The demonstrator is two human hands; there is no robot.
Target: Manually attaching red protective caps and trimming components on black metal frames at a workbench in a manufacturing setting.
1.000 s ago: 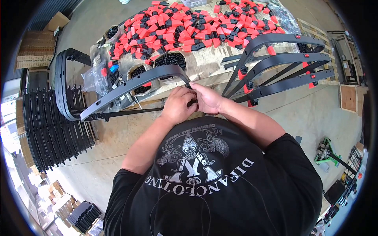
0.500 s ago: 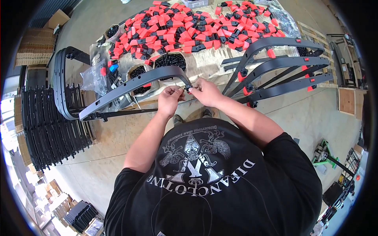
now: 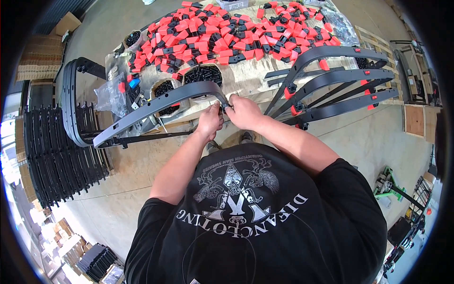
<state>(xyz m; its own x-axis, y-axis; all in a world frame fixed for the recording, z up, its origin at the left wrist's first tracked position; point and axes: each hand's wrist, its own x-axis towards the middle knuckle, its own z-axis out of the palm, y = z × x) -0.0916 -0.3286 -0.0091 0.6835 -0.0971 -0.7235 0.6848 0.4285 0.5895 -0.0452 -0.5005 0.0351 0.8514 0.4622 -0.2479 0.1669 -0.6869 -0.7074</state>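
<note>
A long curved grey plastic arm lies across the front edge of the plywood table, its far end pointing left. My left hand grips its near end from below. My right hand pinches at the same end, fingertips closed on a small part that I cannot make out. Both hands meet at the tip of the arm. Behind them, many red and black clips cover the table top.
Three finished grey arms with red clips fan out on the right. Round tubs of black small parts and a clear bag sit left of centre. Black frames are stacked on the floor at left. A wooden crate is at the right.
My hands have risen from close to my chest up to the end of the grey arm, and the arm has shifted a little with them.
</note>
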